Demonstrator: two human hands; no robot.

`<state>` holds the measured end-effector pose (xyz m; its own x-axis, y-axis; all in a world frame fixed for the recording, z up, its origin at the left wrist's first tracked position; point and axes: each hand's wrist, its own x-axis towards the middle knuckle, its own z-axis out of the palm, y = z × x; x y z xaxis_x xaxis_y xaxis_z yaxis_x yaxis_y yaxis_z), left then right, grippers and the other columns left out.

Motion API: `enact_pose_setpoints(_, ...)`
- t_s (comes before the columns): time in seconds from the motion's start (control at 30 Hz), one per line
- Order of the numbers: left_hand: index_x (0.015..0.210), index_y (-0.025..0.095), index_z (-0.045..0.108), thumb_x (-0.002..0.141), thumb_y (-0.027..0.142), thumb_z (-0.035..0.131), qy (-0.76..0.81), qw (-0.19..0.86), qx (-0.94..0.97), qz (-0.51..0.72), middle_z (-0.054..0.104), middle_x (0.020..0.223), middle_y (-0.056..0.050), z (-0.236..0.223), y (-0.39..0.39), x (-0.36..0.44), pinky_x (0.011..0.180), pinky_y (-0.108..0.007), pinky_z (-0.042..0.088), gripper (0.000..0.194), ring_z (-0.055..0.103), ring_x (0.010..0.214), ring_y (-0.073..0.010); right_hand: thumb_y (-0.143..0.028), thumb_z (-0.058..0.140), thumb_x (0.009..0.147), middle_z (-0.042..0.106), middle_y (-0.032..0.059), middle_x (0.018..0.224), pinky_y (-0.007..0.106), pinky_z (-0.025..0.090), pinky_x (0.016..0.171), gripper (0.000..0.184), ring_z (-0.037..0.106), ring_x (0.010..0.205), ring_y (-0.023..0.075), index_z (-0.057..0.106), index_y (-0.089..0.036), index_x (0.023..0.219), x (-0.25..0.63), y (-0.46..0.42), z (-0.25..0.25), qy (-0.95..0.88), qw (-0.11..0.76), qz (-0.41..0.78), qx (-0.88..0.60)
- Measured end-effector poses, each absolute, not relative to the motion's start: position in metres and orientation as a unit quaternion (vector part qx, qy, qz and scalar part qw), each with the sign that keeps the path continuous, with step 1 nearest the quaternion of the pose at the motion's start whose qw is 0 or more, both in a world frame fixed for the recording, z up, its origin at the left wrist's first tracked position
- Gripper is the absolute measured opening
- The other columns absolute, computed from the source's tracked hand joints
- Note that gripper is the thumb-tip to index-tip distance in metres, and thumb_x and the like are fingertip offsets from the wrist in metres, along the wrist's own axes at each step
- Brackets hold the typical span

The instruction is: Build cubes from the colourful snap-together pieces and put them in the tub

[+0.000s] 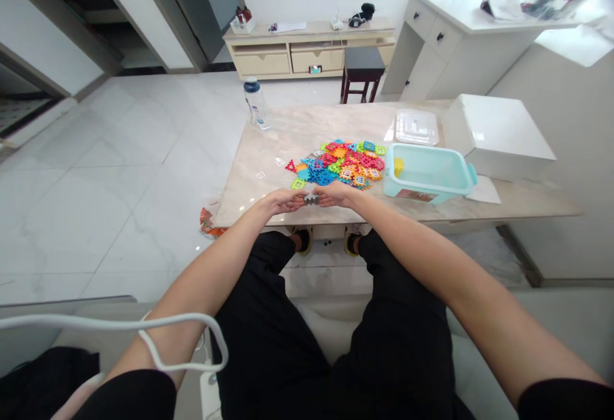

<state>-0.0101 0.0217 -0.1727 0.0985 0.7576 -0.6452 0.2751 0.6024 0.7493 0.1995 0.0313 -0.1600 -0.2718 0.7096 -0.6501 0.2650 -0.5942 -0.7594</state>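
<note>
Marble tabletop [259, 145] over white tile [110, 177], cream sideboard [259, 62] beyond

A heap of flat, snap-together plastic lattice pieces [338, 164] in red, blue, orange, yellow and green lies in a loose, overlapping spread. Just in front of the heap, a small grey plastic piece [311, 199] with notched edges is pinched between the left hand [281, 201] and the right hand [336, 194]. A red triangular piece [290, 166] lies just beside the heap's left edge; small white square pieces [260, 175] lie farther left.
</note>
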Motion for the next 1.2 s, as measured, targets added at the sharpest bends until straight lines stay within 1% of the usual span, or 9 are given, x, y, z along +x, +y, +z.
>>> enact_pose_setpoints(0.13, 0.084, 0.019, 0.071, 0.073, 0.041, 0.098, 0.657, 0.639, 0.364, 0.166, 0.08, 0.088, -0.01, -0.185, 0.022, -0.006, 0.081, -0.029, 0.062, 0.037, 0.077, 0.086, -0.0202, -0.025, 0.085, 0.089, 0.077, 0.0068, 0.08, 0.025, 0.065, 0.073, 0.019, 0.074, 0.073, 0.0165, 0.071, -0.013, 0.089, 0.194, 0.029, -0.165, -0.421, 0.147, 0.648, -0.618)
enact_pose_setpoints(0.23, 0.086, 0.019, 0.073, 0.074, 0.038, 0.096, 0.664, 0.641, 0.354, 0.15, 0.081, 0.091, -0.01, -0.192, 0.026, -0.006, 0.08, -0.028, 0.062, 0.032, 0.079, 0.091, -0.0213, -0.02, 0.085, 0.088, 0.073, 0.0036, 0.075, 0.023, 0.063, 0.069, 0.017, 0.071, 0.068, 0.0145, 0.069, -0.013, 0.087, 0.191, 0.03, -0.168, -0.428, 0.139, 0.629, -0.635)
enact_pose_setpoints(0.37, 0.086, 0.02, 0.075, 0.075, 0.037, 0.094, 0.675, 0.632, 0.355, 0.139, 0.083, 0.092, -0.011, -0.195, 0.028, -0.007, 0.079, -0.028, 0.062, 0.028, 0.079, 0.095, -0.0232, -0.02, 0.085, 0.087, 0.072, 0.0032, 0.073, 0.023, 0.063, 0.067, 0.018, 0.07, 0.066, 0.0143, 0.068, -0.013, 0.087, 0.189, 0.033, -0.176, -0.437, 0.131, 0.615, -0.643)
enact_pose_setpoints(0.53, 0.081, 0.018, 0.074, 0.071, 0.039, 0.098, 0.691, 0.593, 0.387, 0.145, 0.08, 0.082, -0.01, -0.193, 0.027, -0.007, 0.08, -0.029, 0.061, 0.033, 0.08, 0.093, -0.0255, -0.024, 0.086, 0.087, 0.074, 0.0055, 0.077, 0.024, 0.065, 0.068, 0.022, 0.074, 0.072, 0.017, 0.067, -0.013, 0.089, 0.187, 0.04, -0.189, -0.453, 0.122, 0.598, -0.65)
enact_pose_setpoints(0.67, 0.077, 0.017, 0.073, 0.067, 0.044, 0.1, 0.701, 0.562, 0.415, 0.144, 0.075, 0.07, -0.007, -0.193, 0.025, -0.004, 0.073, -0.029, 0.058, 0.039, 0.079, 0.087, -0.0256, -0.027, 0.087, 0.086, 0.071, 0.0041, 0.072, 0.026, 0.064, 0.065, 0.025, 0.073, 0.069, 0.0182, 0.066, -0.014, 0.089, 0.186, 0.046, -0.198, -0.462, 0.111, 0.582, -0.66)
enact_pose_setpoints(0.9, 0.079, 0.016, 0.075, 0.072, 0.047, 0.097, 0.695, 0.562, 0.429, 0.129, 0.076, 0.071, -0.008, -0.193, 0.022, 0.001, 0.072, -0.029, 0.058, 0.038, 0.079, 0.084, -0.0263, -0.025, 0.088, 0.081, 0.063, 0.0004, 0.067, 0.023, 0.059, 0.059, 0.028, 0.066, 0.065, 0.016, 0.061, -0.018, 0.08, 0.186, 0.045, -0.199, -0.494, 0.117, 0.546, -0.667)
enact_pose_setpoints(1.07, 0.079, 0.016, 0.074, 0.066, 0.046, 0.1, 0.697, 0.554, 0.434, 0.138, 0.076, 0.073, -0.009, -0.189, 0.024, 0.004, 0.075, -0.032, 0.059, 0.042, 0.079, 0.083, -0.0277, -0.029, 0.086, 0.085, 0.067, 0.0025, 0.072, 0.023, 0.06, 0.061, 0.027, 0.067, 0.068, 0.0159, 0.062, -0.017, 0.083, 0.185, 0.04, -0.191, -0.502, 0.115, 0.539, -0.666)
enact_pose_setpoints(1.13, 0.079, 0.016, 0.072, 0.064, 0.047, 0.101, 0.7, 0.542, 0.44, 0.151, 0.076, 0.073, -0.01, -0.185, 0.028, 0.002, 0.075, -0.033, 0.059, 0.044, 0.079, 0.084, -0.0283, -0.034, 0.085, 0.087, 0.07, 0.0058, 0.079, 0.024, 0.061, 0.062, 0.028, 0.07, 0.071, 0.0176, 0.064, -0.016, 0.088, 0.186, 0.041, -0.185, -0.503, 0.11, 0.537, -0.668)
enact_pose_setpoints(1.2, 0.081, 0.017, 0.071, 0.068, 0.05, 0.098, 0.705, 0.518, 0.451, 0.174, 0.077, 0.077, -0.01, -0.181, 0.032, -0.003, 0.076, -0.033, 0.058, 0.045, 0.079, 0.087, -0.0284, -0.042, 0.083, 0.09, 0.074, 0.0099, 0.089, 0.028, 0.063, 0.063, 0.033, 0.074, 0.075, 0.0205, 0.066, -0.014, 0.095, 0.188, 0.045, -0.176, -0.501, 0.108, 0.537, -0.67)
